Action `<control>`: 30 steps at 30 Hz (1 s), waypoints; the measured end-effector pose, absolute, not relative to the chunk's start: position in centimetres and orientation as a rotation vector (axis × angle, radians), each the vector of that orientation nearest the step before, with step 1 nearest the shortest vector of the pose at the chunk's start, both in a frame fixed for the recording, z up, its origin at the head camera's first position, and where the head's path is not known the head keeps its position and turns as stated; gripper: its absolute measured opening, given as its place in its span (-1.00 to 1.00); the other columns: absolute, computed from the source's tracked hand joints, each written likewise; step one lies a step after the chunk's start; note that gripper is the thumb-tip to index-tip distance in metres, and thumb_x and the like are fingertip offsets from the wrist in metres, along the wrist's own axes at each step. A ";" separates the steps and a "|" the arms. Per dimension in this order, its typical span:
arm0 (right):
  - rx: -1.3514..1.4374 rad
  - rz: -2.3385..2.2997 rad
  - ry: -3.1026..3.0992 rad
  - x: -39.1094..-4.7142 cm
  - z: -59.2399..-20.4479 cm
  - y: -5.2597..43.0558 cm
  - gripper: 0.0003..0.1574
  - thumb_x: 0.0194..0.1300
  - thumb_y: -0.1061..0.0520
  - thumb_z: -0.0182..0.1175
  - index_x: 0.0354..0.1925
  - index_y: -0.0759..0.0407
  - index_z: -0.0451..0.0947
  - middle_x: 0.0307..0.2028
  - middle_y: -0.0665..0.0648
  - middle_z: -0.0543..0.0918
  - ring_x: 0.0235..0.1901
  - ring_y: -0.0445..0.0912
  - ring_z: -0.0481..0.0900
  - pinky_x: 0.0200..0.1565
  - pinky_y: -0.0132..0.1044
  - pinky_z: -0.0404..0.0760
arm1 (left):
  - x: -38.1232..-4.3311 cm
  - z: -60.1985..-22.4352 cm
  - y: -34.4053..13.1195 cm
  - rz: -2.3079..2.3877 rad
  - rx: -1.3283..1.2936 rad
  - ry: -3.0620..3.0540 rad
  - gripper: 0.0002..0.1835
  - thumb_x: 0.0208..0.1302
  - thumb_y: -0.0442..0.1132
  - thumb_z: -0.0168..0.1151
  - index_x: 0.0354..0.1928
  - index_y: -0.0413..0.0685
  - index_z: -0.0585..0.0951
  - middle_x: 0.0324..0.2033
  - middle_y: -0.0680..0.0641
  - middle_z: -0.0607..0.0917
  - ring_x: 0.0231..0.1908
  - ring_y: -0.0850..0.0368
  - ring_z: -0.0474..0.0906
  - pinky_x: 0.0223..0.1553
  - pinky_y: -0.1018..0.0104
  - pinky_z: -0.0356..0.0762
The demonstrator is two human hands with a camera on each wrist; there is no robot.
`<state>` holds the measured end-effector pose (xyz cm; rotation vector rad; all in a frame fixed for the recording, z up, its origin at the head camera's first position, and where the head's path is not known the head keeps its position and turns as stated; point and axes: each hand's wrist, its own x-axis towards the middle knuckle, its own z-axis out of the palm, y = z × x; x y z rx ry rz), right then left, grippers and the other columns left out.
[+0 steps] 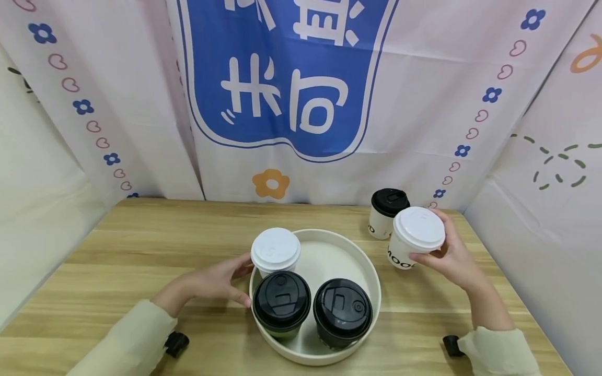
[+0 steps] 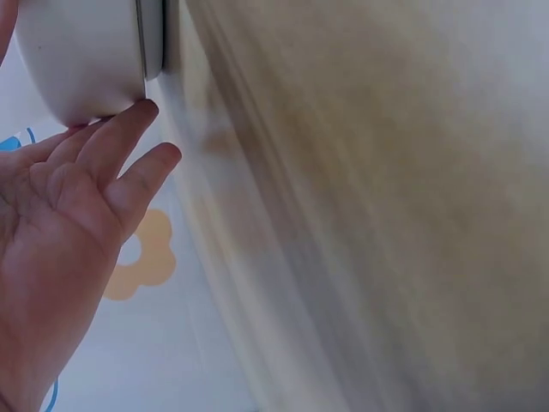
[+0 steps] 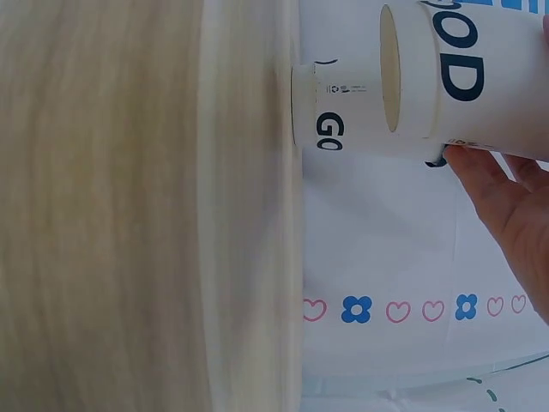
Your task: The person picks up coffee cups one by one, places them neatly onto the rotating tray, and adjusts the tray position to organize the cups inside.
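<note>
My right hand [image 1: 451,256] grips a white paper cup with a white lid [image 1: 406,251]. In the right wrist view the cup [image 3: 493,77] is lifted, its base above the wood. My left hand [image 1: 213,282] rests against the left side of a round cream tray [image 1: 371,266], thumb and fingers spread along it. Seen from the left wrist, the fingers [image 2: 120,142] lie extended at the tray's wall [image 2: 81,51]. Standing in the tray are a white-lidded cup [image 1: 275,250] and two black-lidded cups, one at left [image 1: 282,300] and one at right [image 1: 343,310].
A white paper cup with a black lid [image 1: 383,216] stands at the table's back right, just behind the lifted cup. The wooden table [image 1: 141,245] meets a printed cloth backdrop [image 1: 226,172] at its far edge. White cloth walls rise on both sides.
</note>
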<state>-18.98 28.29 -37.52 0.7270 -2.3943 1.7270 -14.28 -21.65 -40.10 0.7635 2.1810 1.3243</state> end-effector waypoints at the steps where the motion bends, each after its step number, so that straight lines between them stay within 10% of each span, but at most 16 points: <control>1: 0.729 1.736 -2.392 -19.0 -37.5 28.2 0.26 0.00 0.57 0.36 0.49 0.08 -0.04 0.25 -0.16 0.31 0.13 -0.33 0.43 -0.04 -0.48 0.63 | -14.4 -40.1 -21.7 1.322 0.764 2.178 0.23 0.03 -0.15 0.54 0.52 -0.43 -0.12 0.51 -0.42 0.04 0.48 -0.42 0.03 0.44 -0.14 0.02; 24: 0.745 1.728 -2.408 -19.0 -37.8 27.7 0.26 -0.01 0.56 0.38 0.49 0.10 -0.03 0.26 -0.16 0.32 0.14 -0.32 0.42 -0.04 -0.46 0.62 | -12.3 -39.0 -22.4 1.208 0.777 2.355 0.08 0.17 -0.02 0.43 0.55 -0.23 -0.01 0.52 -0.28 0.14 0.46 -0.29 0.17 0.45 -0.01 0.19; 30: 0.752 1.723 -2.411 -19.0 -37.6 27.7 0.26 -0.02 0.56 0.38 0.50 0.11 -0.04 0.27 -0.17 0.31 0.15 -0.31 0.41 -0.03 -0.44 0.62 | -9.0 -38.9 -22.5 1.306 0.729 2.417 -0.06 0.28 -0.04 0.34 0.54 -0.21 0.07 0.49 -0.32 0.18 0.40 -0.38 0.25 0.32 -0.29 0.26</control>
